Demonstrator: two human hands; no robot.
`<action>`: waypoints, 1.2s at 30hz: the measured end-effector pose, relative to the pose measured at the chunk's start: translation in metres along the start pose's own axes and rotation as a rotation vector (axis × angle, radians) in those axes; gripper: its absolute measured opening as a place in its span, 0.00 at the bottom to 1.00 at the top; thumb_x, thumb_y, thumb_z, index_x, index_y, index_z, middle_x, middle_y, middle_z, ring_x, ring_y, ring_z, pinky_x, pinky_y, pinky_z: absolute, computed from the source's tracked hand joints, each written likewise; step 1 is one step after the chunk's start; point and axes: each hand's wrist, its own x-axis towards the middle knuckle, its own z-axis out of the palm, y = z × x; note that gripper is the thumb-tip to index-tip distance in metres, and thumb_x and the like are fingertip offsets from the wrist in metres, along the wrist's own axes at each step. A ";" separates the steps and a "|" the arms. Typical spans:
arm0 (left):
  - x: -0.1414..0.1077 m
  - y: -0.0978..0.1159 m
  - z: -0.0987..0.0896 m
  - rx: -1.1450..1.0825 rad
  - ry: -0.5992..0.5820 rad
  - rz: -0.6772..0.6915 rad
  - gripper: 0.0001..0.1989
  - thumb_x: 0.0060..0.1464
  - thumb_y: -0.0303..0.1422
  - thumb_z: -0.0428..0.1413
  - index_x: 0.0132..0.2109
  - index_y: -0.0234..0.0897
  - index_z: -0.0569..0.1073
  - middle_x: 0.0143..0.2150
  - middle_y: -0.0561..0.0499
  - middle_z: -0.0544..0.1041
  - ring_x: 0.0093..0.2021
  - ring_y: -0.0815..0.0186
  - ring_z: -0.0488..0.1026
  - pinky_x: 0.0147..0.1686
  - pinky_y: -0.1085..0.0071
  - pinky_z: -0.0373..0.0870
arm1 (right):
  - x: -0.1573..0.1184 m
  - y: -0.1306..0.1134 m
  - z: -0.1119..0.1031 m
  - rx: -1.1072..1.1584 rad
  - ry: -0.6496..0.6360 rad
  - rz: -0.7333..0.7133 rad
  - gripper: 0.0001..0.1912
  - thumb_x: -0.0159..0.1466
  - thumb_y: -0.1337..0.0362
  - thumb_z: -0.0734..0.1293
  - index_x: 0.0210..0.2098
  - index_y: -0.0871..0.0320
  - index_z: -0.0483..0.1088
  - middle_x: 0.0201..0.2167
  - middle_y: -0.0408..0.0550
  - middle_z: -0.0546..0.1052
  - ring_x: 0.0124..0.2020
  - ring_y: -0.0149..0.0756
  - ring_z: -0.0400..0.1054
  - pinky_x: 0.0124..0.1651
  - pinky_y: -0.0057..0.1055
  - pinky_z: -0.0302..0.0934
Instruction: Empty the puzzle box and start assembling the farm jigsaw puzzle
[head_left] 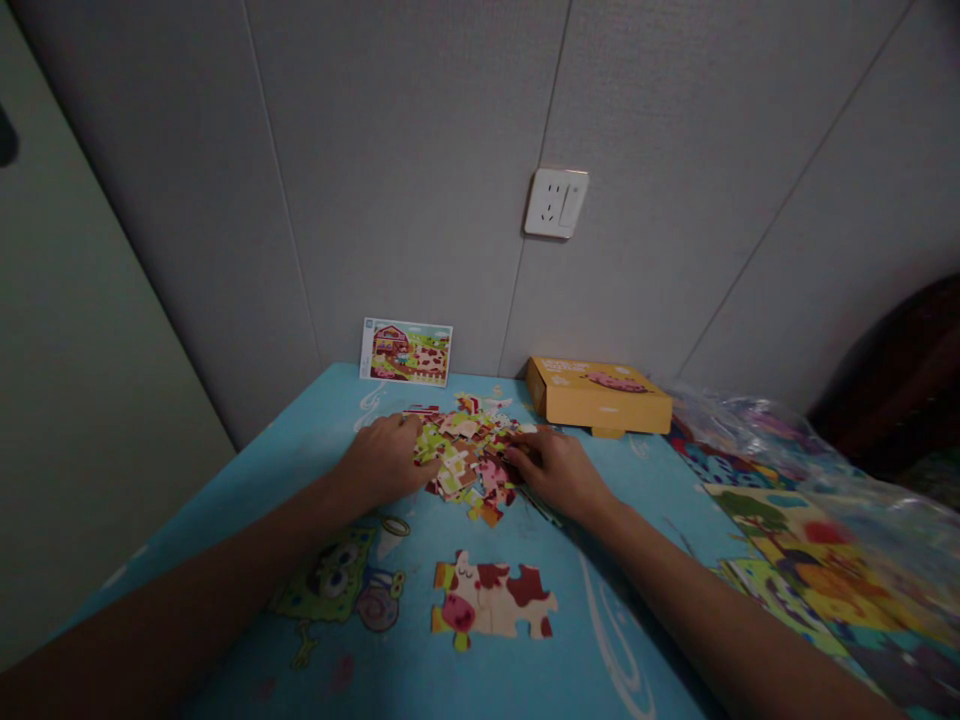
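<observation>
Loose jigsaw pieces (461, 462) lie in an overlapping heap in the far half of the table (259, 480), well in from its left edge. The left hand (386, 455) rests against the heap's left side, fingers bent; whether it grips a piece I cannot tell. The right hand (559, 465) is at the opposite side, thumb and fingers drawn in close to the pieces, its hold likewise unclear.

A joined cow section (491, 600) lies flat between the forearms, nearer the viewer than the heap, with a strip of blue surface between the two. More blue surface runs from the section toward the near edge, which is out of view, and a wide band lies between the left forearm and the left edge.

A farm picture card (406, 352) stands upright by the far left corner, near the wall (420, 180). A yellow box (607, 408) sits by the far edge, right of the heap, its small flap pointing nearer. Clear plastic (772, 425) and colorful printed sheets (795, 540) crowd the right side, where the table's edge cannot be made out.
</observation>
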 end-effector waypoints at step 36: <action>0.006 0.000 -0.005 -0.009 0.158 -0.015 0.26 0.49 0.51 0.57 0.42 0.30 0.74 0.40 0.41 0.72 0.44 0.52 0.68 0.44 0.57 0.66 | -0.003 -0.011 -0.007 0.082 0.086 -0.107 0.15 0.67 0.60 0.60 0.33 0.58 0.76 0.29 0.51 0.76 0.32 0.37 0.66 0.36 0.32 0.53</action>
